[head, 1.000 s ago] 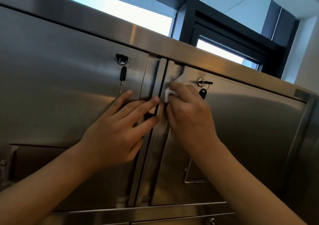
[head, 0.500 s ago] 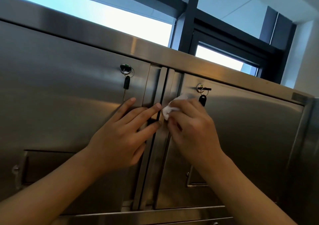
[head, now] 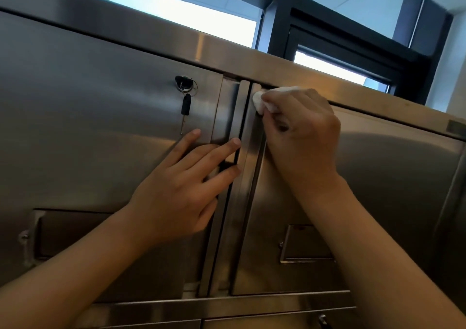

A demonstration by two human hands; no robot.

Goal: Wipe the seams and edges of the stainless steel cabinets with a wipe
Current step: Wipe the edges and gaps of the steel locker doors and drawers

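Note:
Two stainless steel cabinet doors meet at a vertical seam (head: 243,137) in the middle of the view. My right hand (head: 300,137) grips a white wipe (head: 259,100) and presses it against the top left corner of the right door (head: 378,177), just under the cabinet's top rail (head: 227,51). My left hand (head: 181,190) lies flat with straight fingers on the left door (head: 88,127), its fingertips reaching the seam. The right door's lock is hidden behind my right hand.
A black key (head: 186,104) hangs from the left door's lock (head: 185,84). Each door has a recessed label holder (head: 306,244) lower down. A horizontal rail (head: 227,306) and lower doors run below. Dark window frames (head: 282,18) rise behind the cabinet.
My right hand has slid the wipe upward along the right door's edge to its top corner, covering the right lock. My left hand stays pressed on the left door.

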